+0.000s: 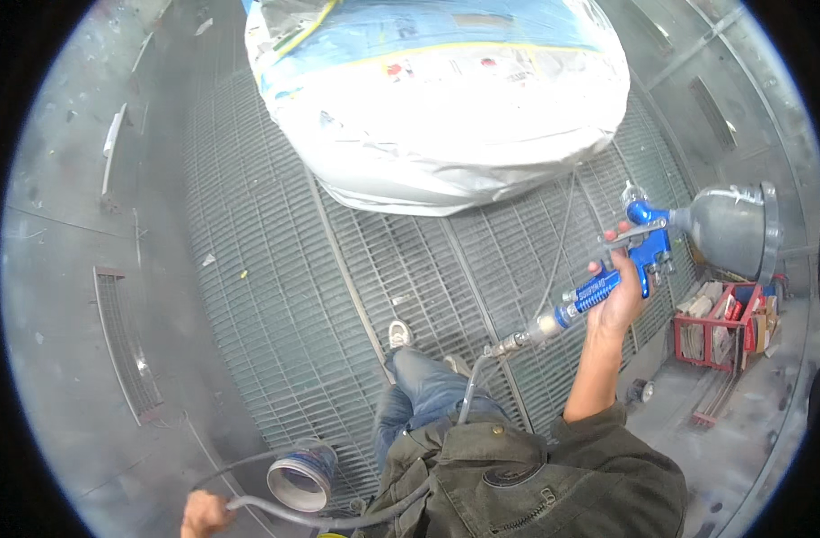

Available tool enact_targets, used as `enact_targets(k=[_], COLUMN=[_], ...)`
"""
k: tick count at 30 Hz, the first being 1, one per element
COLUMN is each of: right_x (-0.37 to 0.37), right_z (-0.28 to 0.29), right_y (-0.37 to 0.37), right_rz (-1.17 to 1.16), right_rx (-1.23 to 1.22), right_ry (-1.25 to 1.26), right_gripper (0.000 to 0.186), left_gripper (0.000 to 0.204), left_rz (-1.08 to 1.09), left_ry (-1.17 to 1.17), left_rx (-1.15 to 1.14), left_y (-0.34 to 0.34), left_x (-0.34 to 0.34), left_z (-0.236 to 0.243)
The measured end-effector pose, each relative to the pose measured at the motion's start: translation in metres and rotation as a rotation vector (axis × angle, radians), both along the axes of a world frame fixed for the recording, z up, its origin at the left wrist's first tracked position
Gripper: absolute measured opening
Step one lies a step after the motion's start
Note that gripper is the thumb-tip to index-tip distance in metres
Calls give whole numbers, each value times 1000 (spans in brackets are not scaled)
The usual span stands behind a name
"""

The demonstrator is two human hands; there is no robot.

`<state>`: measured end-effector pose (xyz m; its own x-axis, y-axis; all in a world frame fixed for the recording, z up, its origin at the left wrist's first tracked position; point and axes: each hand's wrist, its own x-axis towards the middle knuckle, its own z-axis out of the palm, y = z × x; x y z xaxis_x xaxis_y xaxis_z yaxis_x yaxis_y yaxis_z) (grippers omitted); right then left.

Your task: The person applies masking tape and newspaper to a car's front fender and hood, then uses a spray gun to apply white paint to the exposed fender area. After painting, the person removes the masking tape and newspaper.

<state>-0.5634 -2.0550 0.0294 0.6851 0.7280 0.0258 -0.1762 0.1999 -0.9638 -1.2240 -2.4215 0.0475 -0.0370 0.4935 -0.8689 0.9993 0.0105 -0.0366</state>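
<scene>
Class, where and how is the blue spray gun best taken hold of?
Probably round its slim blue handle, from the near side, as the right hand has it: the trigger lies within finger reach, and the bulky grey cup sits clear beyond.

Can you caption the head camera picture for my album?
Blue spray gun in right hand, grey hose in left hand, above a grated floor.

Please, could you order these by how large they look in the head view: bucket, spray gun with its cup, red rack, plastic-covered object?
1. Plastic-covered object
2. Spray gun with its cup; nearness to the camera probably enlarges it
3. Red rack
4. Bucket
</scene>
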Motion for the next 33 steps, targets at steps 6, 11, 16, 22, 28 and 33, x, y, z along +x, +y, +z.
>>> enact_targets(k=[6,11,16,22,28,33], right_x=[-61,-92,-179,-321,-465,-514], right_z=[-26,-95,-179,-271,-323,-335], right_y=[34,53,74,128,229,297], right_rz=[-13,192,278,280,337,415], right_rx=[-139,-278,-397,-384,-319,-215], right_ry=[12,11,138,207,376,439], right_gripper=[51,52,51,49,38,29], left_gripper=[29,29,36,50,34,43], left_rz=[-39,500,342,375,533,569], left_ry=[-179,-488,-674,-584,-656,-648], left_rx=[-18,469,860,796,738,685], left_y=[-83,64,194,254,301,333], left_x=[-45,9,31,-87,-178,-181], left_z=[-123,-146,-191,-263,-270,-269])
